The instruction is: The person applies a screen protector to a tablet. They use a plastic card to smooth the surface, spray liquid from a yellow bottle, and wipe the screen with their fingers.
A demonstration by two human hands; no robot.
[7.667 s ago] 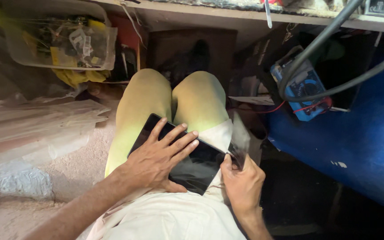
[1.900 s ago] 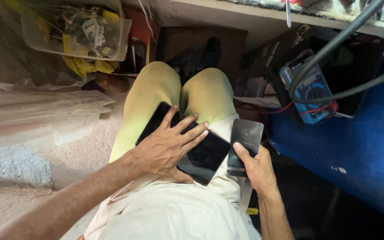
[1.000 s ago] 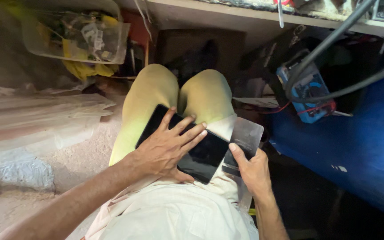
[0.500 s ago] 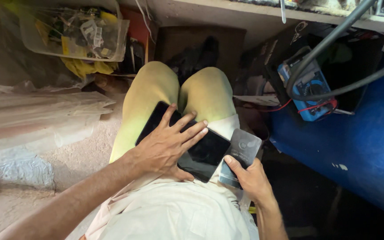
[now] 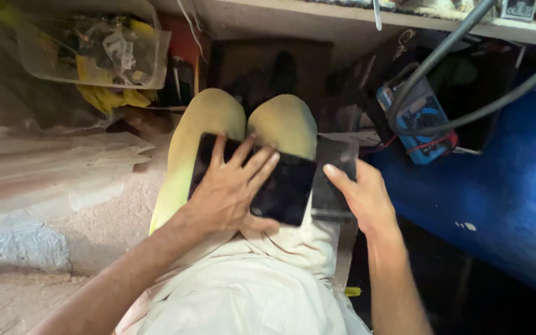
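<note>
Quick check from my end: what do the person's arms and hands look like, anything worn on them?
Both forearms are bare; no sleeve reaches either one in view. The left hand and right hand are gloveless, with no ring, watch or bracelet showing. Nothing is marked on them. Lower down, cream-coloured clothing covers the lap.

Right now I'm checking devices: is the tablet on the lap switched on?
Apparently off: the tablet screen shows only dark glass under the left hand.
</note>
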